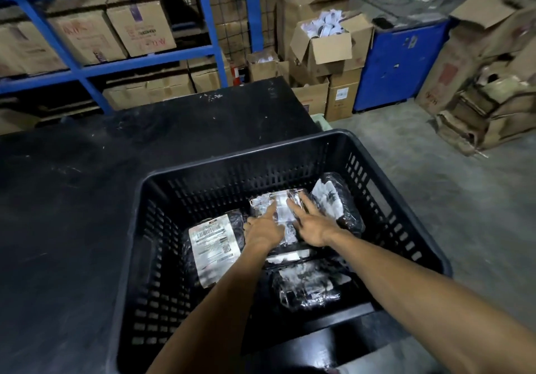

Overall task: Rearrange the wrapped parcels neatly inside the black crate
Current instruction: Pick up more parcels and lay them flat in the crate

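A black slotted crate (232,159) rests on the near right corner of a black table. Inside lie several parcels in shiny black wrap with white labels. One parcel (213,246) with a large barcode label lies at the left. A middle parcel (280,208) sits toward the back, and both hands rest flat on it. My left hand (262,227) presses its left part, fingers spread. My right hand (311,223) presses its right part, fingers apart. Another parcel (338,199) leans by the right wall. A further parcel (307,286) lies at the near side.
The black table (87,199) stretches left and back from the crate. Blue racking (72,63) with cardboard boxes stands behind it. Open cartons (327,46), a blue cabinet (397,63) and flattened cardboard (478,106) line the far right; grey concrete floor (464,214) lies beside the crate.
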